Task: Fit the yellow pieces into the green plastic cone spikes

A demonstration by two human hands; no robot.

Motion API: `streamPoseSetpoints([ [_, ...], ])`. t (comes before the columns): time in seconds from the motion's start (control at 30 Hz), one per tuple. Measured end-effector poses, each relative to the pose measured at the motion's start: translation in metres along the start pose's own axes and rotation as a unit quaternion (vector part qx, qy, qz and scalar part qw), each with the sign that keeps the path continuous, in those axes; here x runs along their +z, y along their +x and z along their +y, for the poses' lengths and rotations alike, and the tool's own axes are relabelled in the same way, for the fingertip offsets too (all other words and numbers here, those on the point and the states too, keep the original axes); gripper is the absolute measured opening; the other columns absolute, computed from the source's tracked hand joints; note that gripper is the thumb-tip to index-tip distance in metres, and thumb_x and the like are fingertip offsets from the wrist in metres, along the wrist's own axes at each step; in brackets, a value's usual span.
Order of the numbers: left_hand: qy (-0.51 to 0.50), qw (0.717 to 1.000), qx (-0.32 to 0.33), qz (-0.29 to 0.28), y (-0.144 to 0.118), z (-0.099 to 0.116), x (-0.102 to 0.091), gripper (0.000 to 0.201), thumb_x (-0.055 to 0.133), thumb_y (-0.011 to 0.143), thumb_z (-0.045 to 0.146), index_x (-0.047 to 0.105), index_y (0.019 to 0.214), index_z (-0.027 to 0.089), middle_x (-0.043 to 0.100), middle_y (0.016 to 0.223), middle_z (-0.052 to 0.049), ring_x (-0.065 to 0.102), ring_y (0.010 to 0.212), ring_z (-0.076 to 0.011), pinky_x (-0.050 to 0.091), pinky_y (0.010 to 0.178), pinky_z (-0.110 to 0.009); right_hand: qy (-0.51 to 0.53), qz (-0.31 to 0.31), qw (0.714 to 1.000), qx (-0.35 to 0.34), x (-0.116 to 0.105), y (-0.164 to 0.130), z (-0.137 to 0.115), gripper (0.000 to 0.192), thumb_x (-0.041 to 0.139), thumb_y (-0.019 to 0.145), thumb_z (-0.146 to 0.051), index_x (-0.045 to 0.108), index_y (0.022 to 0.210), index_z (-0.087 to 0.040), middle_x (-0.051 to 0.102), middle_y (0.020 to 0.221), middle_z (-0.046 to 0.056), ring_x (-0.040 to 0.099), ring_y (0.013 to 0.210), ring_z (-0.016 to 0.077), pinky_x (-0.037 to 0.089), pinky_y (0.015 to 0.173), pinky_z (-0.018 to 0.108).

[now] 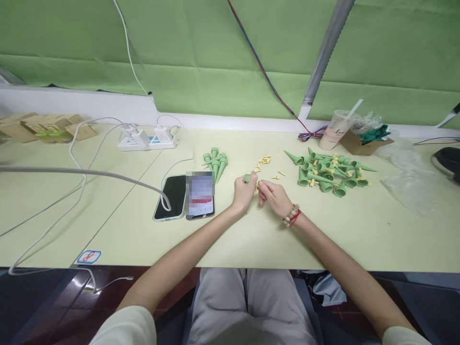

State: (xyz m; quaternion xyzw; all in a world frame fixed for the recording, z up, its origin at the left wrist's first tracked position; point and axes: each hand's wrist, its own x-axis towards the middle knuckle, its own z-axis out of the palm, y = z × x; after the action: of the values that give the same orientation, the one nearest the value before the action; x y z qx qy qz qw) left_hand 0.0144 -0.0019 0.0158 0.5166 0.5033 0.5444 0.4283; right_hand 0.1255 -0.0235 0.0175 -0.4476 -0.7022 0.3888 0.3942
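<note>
Place: looks like a small assembly workshop, a hand-work station.
Worktop: a long pale worktop [359, 235] is set against a wall draped in green cloth [215, 57].
Parts: batches of green plastic cones [328, 173] and tiny yellow bits [263, 161] are piled loose.
Extras: power strip [148, 139], cardboard boxes [43, 127], takeaway cup [336, 128].

Pale yellow-green table [323, 239] here. Lying on it: two phones [185, 196], a white power strip [148, 139], a small bunch of green cones [215, 162], a bigger cone heap [328, 172], loose yellow bits [264, 160], a drink cup [337, 129], cardboard boxes [46, 127].
</note>
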Motion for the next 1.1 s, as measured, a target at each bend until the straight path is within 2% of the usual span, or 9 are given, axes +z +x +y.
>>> streamPoseSetpoints([
  [0.23, 0.087, 0.980, 0.178, 0.023, -0.004, 0.001, -0.008, 0.033, 0.050, 0.068, 0.033, 0.031, 0.046, 0.018, 0.030, 0.045, 0.004, 0.026, 0.046, -0.0070, 0.025, 0.048, -0.023, 0.283, -0.082, 0.946, 0.134, 0.004, -0.001, -0.011, 0.042, 0.046, 0.074, -0.061, 0.038, 0.063, -0.021, 0.026, 0.050, -0.009, 0.039, 0.041, 0.0078, 0.048, 0.050, 0.026],
  [0.37, 0.153, 0.956, 0.252, -0.006, 0.002, -0.005, -0.015, 0.032, 0.056, 0.060, 0.030, 0.031, 0.043, 0.019, 0.032, 0.044, 0.004, 0.029, 0.046, -0.0080, 0.025, 0.051, -0.025, 0.333, -0.110, 0.916, 0.194, 0.003, 0.000, -0.010, 0.039, 0.049, 0.074, -0.057, 0.037, 0.065, -0.022, 0.020, 0.049, -0.011, 0.026, 0.039, 0.0054, 0.049, 0.049, 0.025],
  [0.47, 0.167, 0.944, 0.283, -0.037, 0.005, -0.008, -0.017, 0.035, 0.060, 0.056, 0.031, 0.031, 0.042, 0.019, 0.030, 0.044, 0.005, 0.030, 0.046, -0.0082, 0.025, 0.051, -0.025, 0.310, -0.116, 0.921, 0.204, 0.003, -0.001, -0.009, 0.039, 0.046, 0.076, -0.056, 0.034, 0.062, -0.022, 0.019, 0.047, -0.011, 0.025, 0.037, 0.0058, 0.047, 0.047, 0.025],
  [0.53, 0.152, 0.952, 0.263, -0.033, 0.005, -0.008, -0.014, 0.034, 0.059, 0.060, 0.032, 0.032, 0.043, 0.019, 0.031, 0.044, 0.005, 0.029, 0.046, -0.0078, 0.025, 0.049, -0.024, 0.222, -0.060, 0.958, 0.169, 0.005, -0.003, -0.008, 0.040, 0.040, 0.080, -0.055, 0.033, 0.058, -0.022, 0.023, 0.045, -0.009, 0.031, 0.037, 0.0076, 0.044, 0.047, 0.026],
  [0.6, 0.108, 0.976, 0.188, -0.019, 0.003, -0.007, -0.008, 0.035, 0.052, 0.068, 0.034, 0.031, 0.045, 0.019, 0.031, 0.044, 0.005, 0.029, 0.044, -0.0071, 0.025, 0.047, -0.023, 0.081, 0.024, 0.992, 0.090, 0.007, -0.004, -0.005, 0.040, 0.040, 0.081, -0.052, 0.035, 0.056, -0.022, 0.033, 0.044, -0.006, 0.038, 0.040, 0.0099, 0.042, 0.049, 0.026],
  [0.7, 0.018, 0.998, 0.038, -0.042, 0.001, -0.007, 0.001, 0.041, 0.040, 0.078, 0.043, 0.029, 0.046, 0.019, 0.027, 0.041, 0.005, 0.028, 0.040, -0.0064, 0.024, 0.042, -0.022, -0.072, 0.077, 0.994, -0.013, 0.008, -0.006, 0.001, 0.040, 0.038, 0.085, -0.048, 0.040, 0.055, -0.021, 0.042, 0.044, -0.003, 0.043, 0.044, 0.0120, 0.040, 0.055, 0.027],
  [0.8, -0.013, 0.998, -0.014, -0.057, -0.002, -0.005, 0.004, 0.045, 0.039, 0.078, 0.050, 0.029, 0.047, 0.019, 0.027, 0.040, 0.006, 0.029, 0.038, -0.0061, 0.024, 0.040, -0.021, -0.043, 0.066, 0.997, -0.015, 0.010, -0.006, 0.005, 0.046, 0.029, 0.088, -0.049, 0.040, 0.054, -0.021, 0.043, 0.042, -0.003, 0.047, 0.042, 0.0121, 0.041, 0.053, 0.027],
  [0.93, 0.088, 0.987, 0.131, -0.022, -0.005, -0.003, -0.002, 0.040, 0.043, 0.077, 0.044, 0.031, 0.048, 0.018, 0.031, 0.043, 0.005, 0.030, 0.041, -0.0059, 0.025, 0.043, -0.021, 0.107, 0.036, 0.993, 0.043, 0.012, -0.007, 0.001, 0.050, 0.031, 0.082, -0.061, 0.037, 0.052, -0.021, 0.038, 0.041, -0.005, 0.047, 0.037, 0.0112, 0.042, 0.044, 0.025],
  [1.1, 0.230, 0.898, 0.375, 0.019, -0.001, -0.008, -0.010, 0.033, 0.050, 0.068, 0.034, 0.031, 0.046, 0.018, 0.033, 0.043, 0.004, 0.030, 0.044, -0.0076, 0.025, 0.045, -0.023, 0.180, 0.021, 0.979, 0.093, 0.012, -0.006, -0.007, 0.050, 0.041, 0.077, -0.061, 0.037, 0.048, -0.020, 0.035, 0.036, -0.006, 0.045, 0.034, 0.0107, 0.045, 0.043, 0.027],
])
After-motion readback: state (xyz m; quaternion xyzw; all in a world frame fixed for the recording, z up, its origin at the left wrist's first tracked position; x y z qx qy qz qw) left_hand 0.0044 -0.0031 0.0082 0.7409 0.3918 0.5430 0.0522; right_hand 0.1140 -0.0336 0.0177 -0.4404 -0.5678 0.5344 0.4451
